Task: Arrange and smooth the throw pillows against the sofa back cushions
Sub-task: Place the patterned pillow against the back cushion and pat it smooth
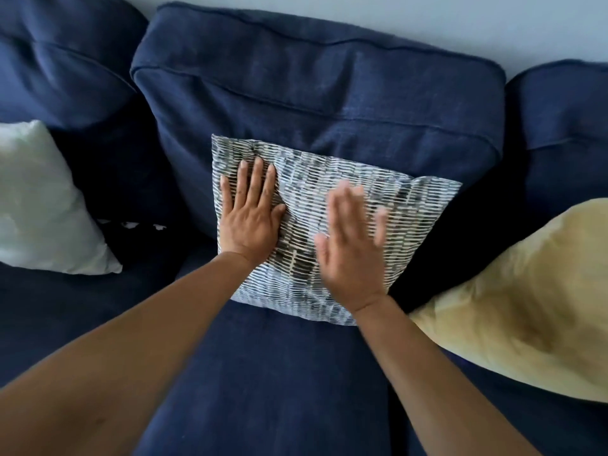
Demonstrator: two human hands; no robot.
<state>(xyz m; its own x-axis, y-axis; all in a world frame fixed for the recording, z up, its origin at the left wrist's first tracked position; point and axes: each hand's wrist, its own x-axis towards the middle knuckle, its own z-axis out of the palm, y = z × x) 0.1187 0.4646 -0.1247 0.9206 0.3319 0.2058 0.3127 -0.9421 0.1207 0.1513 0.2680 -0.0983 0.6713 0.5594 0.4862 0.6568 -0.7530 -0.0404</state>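
A patterned throw pillow (411, 205), white with dark dashes, leans against the middle navy back cushion (316, 93). My left hand (250, 215) lies flat on the pillow's left half, fingers spread. Over the pillow's lower right part is my right hand (352, 245), flat with fingers apart and blurred by motion. Neither hand grips anything. A pale mint pillow (42, 205) rests at the left back cushion. At the right, a yellow pillow (526, 307) leans on the sofa.
The navy seat cushion (263, 373) spreads in front of the patterned pillow. A light wall (427, 21) runs behind the sofa. Small white specks (131, 224) lie in the gap between the left and middle cushions.
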